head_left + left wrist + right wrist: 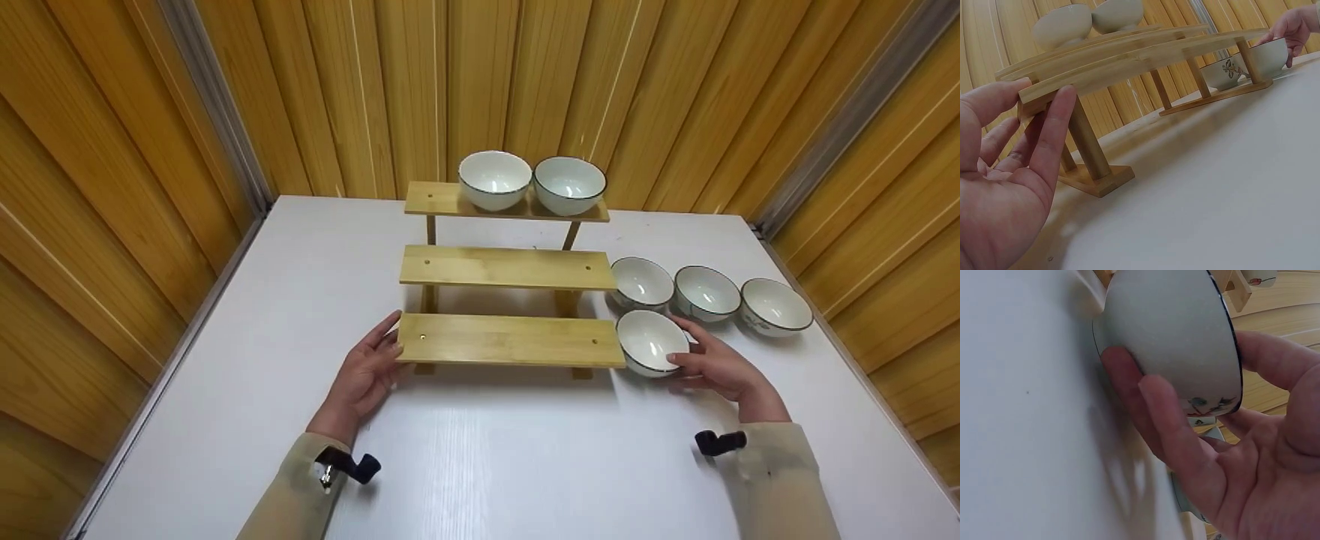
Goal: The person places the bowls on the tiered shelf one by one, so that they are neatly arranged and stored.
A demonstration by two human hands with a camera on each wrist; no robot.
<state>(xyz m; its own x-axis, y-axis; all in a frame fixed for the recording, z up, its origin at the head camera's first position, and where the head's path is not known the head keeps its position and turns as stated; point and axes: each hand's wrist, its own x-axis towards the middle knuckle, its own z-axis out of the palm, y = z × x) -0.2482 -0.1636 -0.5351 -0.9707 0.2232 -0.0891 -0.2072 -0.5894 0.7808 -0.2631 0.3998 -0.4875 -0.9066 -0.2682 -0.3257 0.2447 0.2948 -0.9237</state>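
Note:
A three-step wooden stand (510, 339) is on the white table. My left hand (367, 373) holds the left end of its lowest board, with fingertips (1062, 100) at the board's corner in the left wrist view. Over at the stand's right end, my right hand (716, 364) grips a white bowl (651, 341) with a dark rim. The thumb is at the bowl's rim, while other fingers (1165, 405) lie along its outer side, low by the base. A painted motif shows on this bowl in the right wrist view. It sits right beside the lowest board.
Two matching bowls, a left one (495, 180) and a right one (570, 185), stand on the top board. Behind my right hand, three more form a row: a near bowl (642, 282), a middle bowl (707, 292) and an outer bowl (776, 306). Wood-patterned panels (480, 82) enclose the table (495, 465).

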